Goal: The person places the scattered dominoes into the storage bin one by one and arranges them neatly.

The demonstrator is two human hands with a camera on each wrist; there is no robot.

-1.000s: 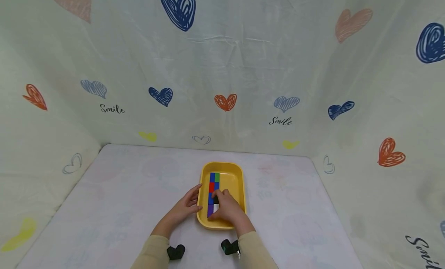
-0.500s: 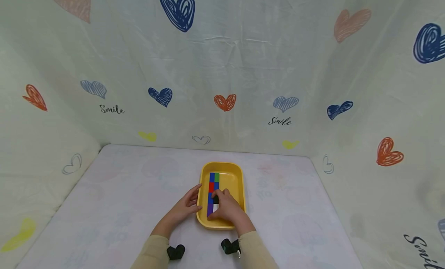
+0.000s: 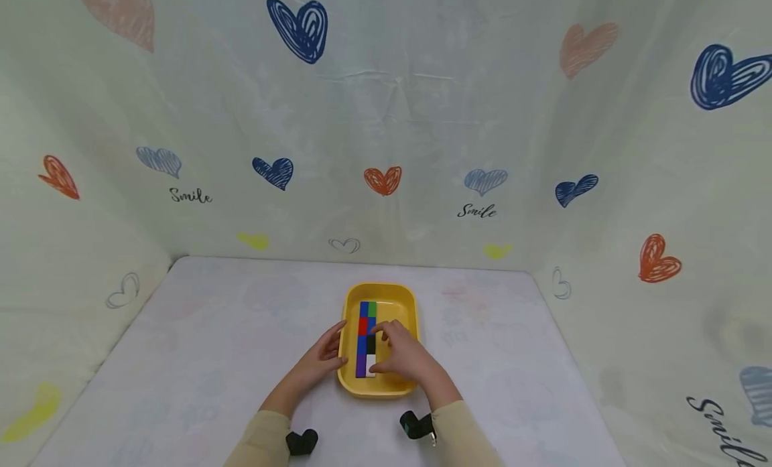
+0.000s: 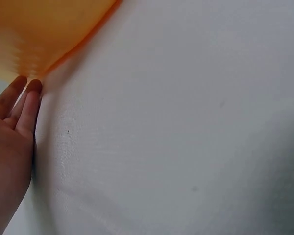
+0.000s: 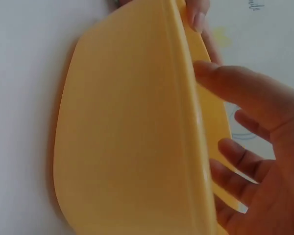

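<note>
A yellow tray [image 3: 398, 306] lies on the table with two touching columns of coloured blocks in its left half. The left column has a blue block, a red block [image 3: 363, 326], another blue and a purple block [image 3: 360, 366]; the right one runs green [image 3: 372, 309], blue, black [image 3: 370, 345], white. My left hand [image 3: 319, 356] rests against the tray's left side, its fingers fairly straight on the outer wall in the left wrist view. Over the tray's right half is my right hand [image 3: 407, 353], thumb and fingers spread beside the right column, holding nothing. Whether its fingertips touch the blocks is unclear.
A white cloth-covered table [image 3: 241, 319] spreads around the tray. Behind and beside it hangs a pale curtain [image 3: 422, 132] printed with hearts. A black wrist device [image 3: 301, 442] sits at the left sleeve, another [image 3: 417, 425] at the right.
My right hand has drawn back to the right off the blocks, uncovering the black and white ones. My left hand stays at the tray. The head view has shifted slightly.
</note>
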